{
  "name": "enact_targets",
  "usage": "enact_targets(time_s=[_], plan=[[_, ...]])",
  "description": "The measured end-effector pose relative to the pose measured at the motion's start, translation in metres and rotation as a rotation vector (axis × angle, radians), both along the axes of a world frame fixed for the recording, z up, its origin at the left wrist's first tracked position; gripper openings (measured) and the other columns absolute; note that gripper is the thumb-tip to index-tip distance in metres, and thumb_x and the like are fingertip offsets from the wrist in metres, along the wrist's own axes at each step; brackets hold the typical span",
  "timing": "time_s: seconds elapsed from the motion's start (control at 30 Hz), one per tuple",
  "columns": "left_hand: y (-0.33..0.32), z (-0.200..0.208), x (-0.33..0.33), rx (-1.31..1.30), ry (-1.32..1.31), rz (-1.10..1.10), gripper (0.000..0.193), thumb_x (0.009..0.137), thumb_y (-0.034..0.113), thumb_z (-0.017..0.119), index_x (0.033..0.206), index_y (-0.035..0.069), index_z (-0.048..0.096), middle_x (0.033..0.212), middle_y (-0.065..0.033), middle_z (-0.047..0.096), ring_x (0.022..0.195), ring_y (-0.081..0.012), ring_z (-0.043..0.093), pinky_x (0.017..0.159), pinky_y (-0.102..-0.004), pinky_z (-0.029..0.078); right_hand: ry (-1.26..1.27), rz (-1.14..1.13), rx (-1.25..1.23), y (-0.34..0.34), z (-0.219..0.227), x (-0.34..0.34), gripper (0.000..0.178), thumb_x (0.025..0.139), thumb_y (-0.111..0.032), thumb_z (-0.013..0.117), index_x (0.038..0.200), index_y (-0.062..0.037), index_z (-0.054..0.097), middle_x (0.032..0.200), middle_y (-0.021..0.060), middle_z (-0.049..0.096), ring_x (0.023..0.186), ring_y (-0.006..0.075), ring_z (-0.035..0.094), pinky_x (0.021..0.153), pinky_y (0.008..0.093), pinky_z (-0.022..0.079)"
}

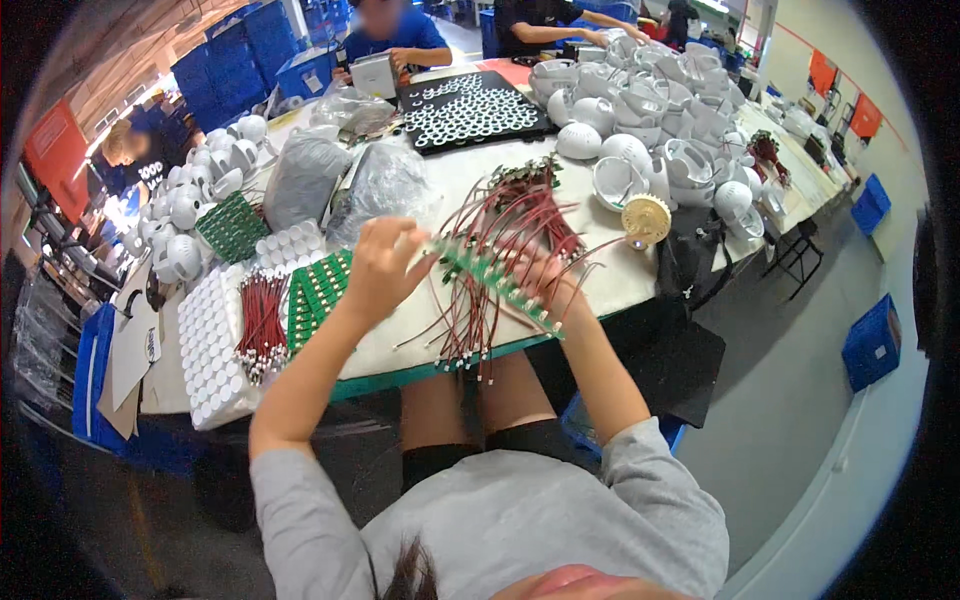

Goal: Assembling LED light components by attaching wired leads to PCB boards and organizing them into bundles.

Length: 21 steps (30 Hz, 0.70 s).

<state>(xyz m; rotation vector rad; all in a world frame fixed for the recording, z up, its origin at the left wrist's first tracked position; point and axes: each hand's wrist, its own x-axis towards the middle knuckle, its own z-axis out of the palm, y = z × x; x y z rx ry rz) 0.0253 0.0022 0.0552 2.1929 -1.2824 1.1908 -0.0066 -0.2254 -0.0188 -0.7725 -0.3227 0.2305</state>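
A long green circuit board is tilted above the table's front edge, with many dark red wires hanging from it, tipped with small white connectors. My left hand is closed, its thumb and fingers pinched at the board's left end. Toward the other end, my right hand grips the board, its fingers partly covered by wires. Just beyond lies a heap of red wires with small dark green pieces at their ends.
Left of my hands are green board panels, a red wire bundle and white round caps. Plastic bags and a black tray of rings stand farther back. White domed housings pile up right, near a tan round part. Co-workers sit opposite.
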Motion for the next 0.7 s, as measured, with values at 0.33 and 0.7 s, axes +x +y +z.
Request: enact_targets(time_s=[0.33, 0.7], plan=[[-0.052, -0.046, 0.019, -1.131, 1.312, -0.488, 0.039, 0.087, 0.035, 0.033, 0.091, 0.000, 0.050, 0.078, -0.0028, 0.056, 0.065, -0.0086, 0.050, 0.059, -0.0220, 0.040, -0.394, -0.235, -0.584, 0.039, 0.038, 0.017, 0.046, 0.072, -0.001, 0.056, 0.115, -0.0016, 0.039, 0.106, 0.0061, 0.049, 0.094, 0.0113, 0.047, 0.078, 0.0236, 0.039], [-0.048, -0.067, 0.046, -1.032, 0.949, -0.156, 0.036, 0.088, 0.031, 0.031, 0.071, 0.002, 0.043, 0.056, 0.0015, 0.035, 0.053, -0.0072, 0.031, 0.049, -0.0230, 0.030, -0.430, -0.647, -1.158, 0.064, 0.007, 0.048, 0.024, 0.083, -0.015, 0.037, 0.099, 0.0010, 0.047, 0.094, 0.0163, 0.050, 0.090, 0.0288, 0.047, 0.080, 0.0361, 0.036]])
